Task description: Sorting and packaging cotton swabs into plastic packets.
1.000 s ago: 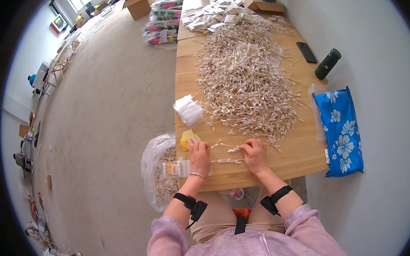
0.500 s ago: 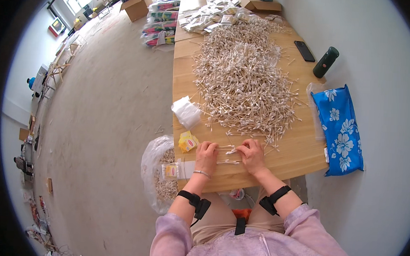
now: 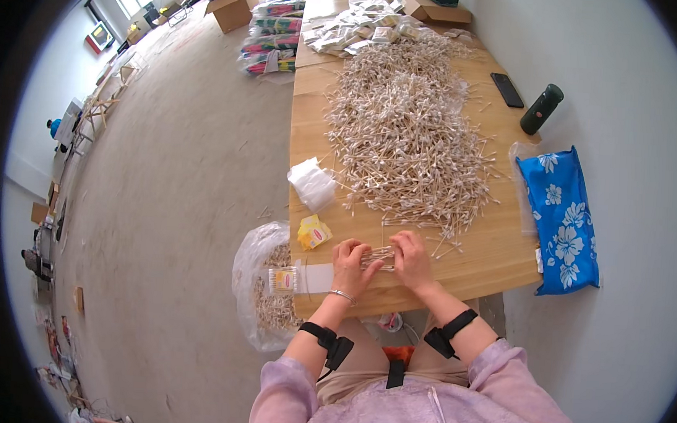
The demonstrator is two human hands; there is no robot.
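A: A small bundle of cotton swabs (image 3: 380,257) is pinched between the left hand (image 3: 349,264) and the right hand (image 3: 411,259), at the near edge of the wooden table (image 3: 497,254). The fingers of both hands are curled around the ends of the bundle, and it is pressed lightly down on the table top.

B: What could be lost from this position?

A: The bundle is held only at its 2 ends. If the pressure is relaxed on 1 side, the swabs in the middle could probably fan out and roll. The table edge is just beside the wrists, so loose swabs may be dropped to the lap or the floor.

B: And the large pile of swabs (image 3: 408,131)?

A: It lies just beyond the hands, and some stray swabs are scattered at its near border. If the bundle is pushed farther, these could be caught in it, and the count would likely be spoiled.

B: Is anything at risk on the left?

A: A filled packet of swabs (image 3: 285,281) is laid at the near left corner, partly over the edge, above a clear plastic bag (image 3: 253,262). A small yellow box (image 3: 314,232) stands near the left hand. Both could be knocked by the left elbow or wrist if the hand is drawn back carelessly.
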